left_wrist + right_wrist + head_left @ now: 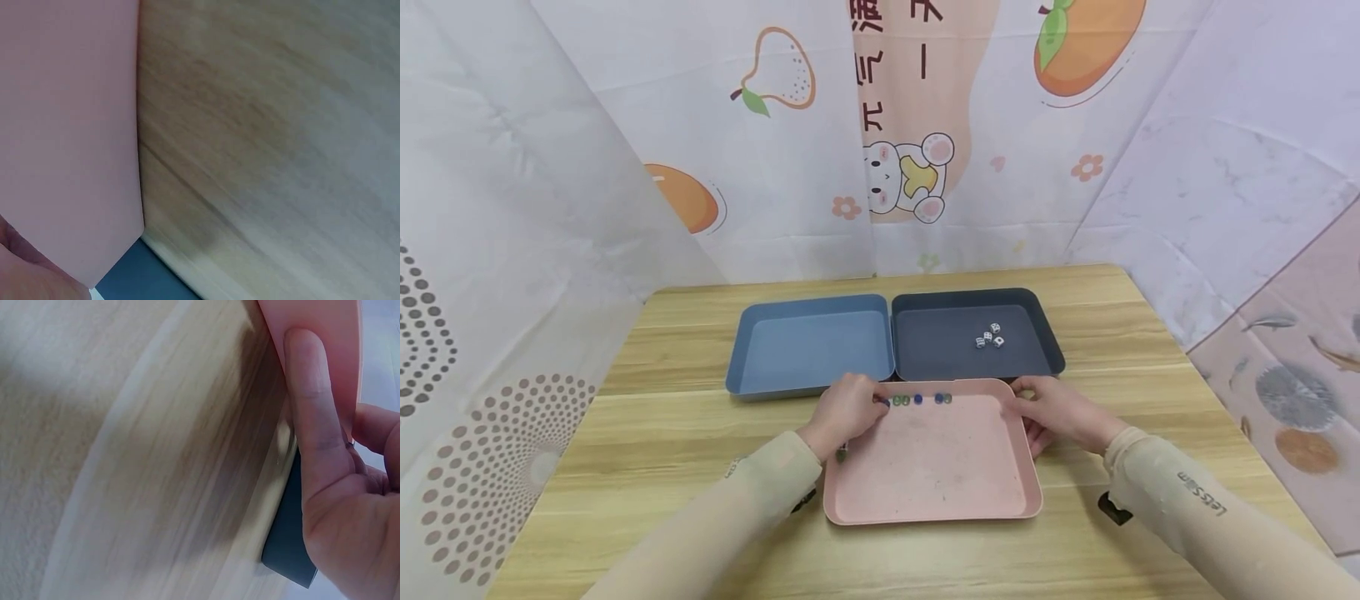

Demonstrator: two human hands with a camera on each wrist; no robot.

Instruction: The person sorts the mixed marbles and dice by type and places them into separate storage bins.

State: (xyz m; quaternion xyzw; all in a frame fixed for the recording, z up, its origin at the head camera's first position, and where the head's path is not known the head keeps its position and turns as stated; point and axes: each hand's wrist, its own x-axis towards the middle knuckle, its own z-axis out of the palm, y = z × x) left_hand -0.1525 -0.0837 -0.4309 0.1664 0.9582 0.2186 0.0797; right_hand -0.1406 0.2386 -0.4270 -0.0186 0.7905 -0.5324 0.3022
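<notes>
A shallow pink tray point(936, 467) lies in front of me, with several blue and green glass marbles point(918, 399) lined up along its far wall. My left hand point(848, 412) reaches over the tray's far left corner, fingers bent down inside; a blue marble point(886, 404) shows at its fingertips. Near that wrist a green marble point(841, 455) sits by the left wall. My right hand point(1060, 410) grips the far right corner. In the right wrist view one finger point(312, 406) lies along the outside of the pink wall point(340, 356), the thumb at the rim.
Behind the pink tray stand a light blue tray point(812, 342) on the left and a dark navy tray point(936, 337) on the right, side by side. Several white dice point(988, 337) lie in the navy one. All sit on a wood-grain table point(677, 450) before a printed curtain point(1000, 208).
</notes>
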